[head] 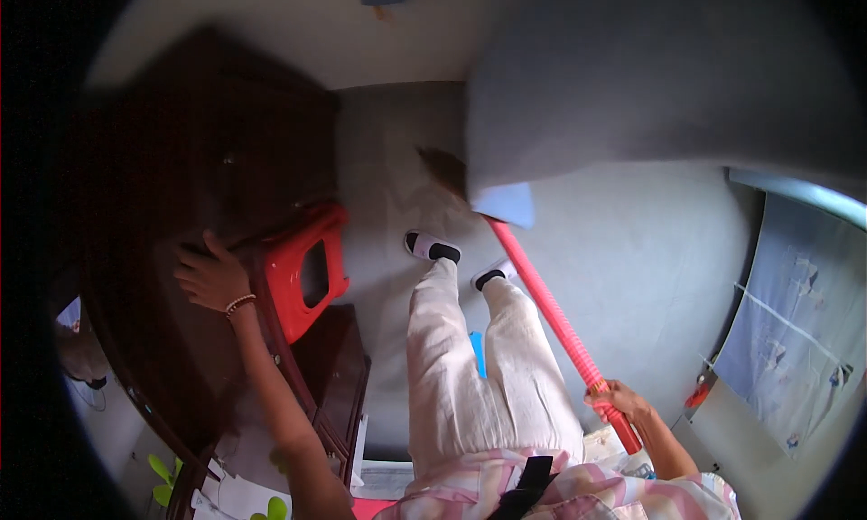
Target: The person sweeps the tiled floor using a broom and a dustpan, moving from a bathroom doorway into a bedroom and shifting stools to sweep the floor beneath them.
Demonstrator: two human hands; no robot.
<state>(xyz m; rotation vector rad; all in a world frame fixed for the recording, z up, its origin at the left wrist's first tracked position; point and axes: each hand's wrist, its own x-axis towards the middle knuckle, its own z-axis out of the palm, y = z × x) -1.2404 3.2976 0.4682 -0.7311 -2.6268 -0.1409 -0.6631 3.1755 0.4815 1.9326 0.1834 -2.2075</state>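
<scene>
My right hand [620, 401] is closed around the lower end of a broom's ribbed pink-red handle [542, 293]. The handle slants up and left to dark bristles [443, 171], which are partly hidden by grey-blue fabric hanging from above. On the left, my left hand [211, 276] rests with spread fingers on the dark wooden furniture [257, 249], holding nothing that shows. Just right of that hand, a red plastic stool [308, 276] lies tilted against the furniture.
Large grey fabric [643, 79] fills the upper right. A low dark wooden cabinet [339, 364] stands below the stool. A patterned curtain [792, 317] hangs at the right. Green leaves [162, 479] and a mirror [85, 371] are at the lower left. A blue object [478, 352] shows between my legs.
</scene>
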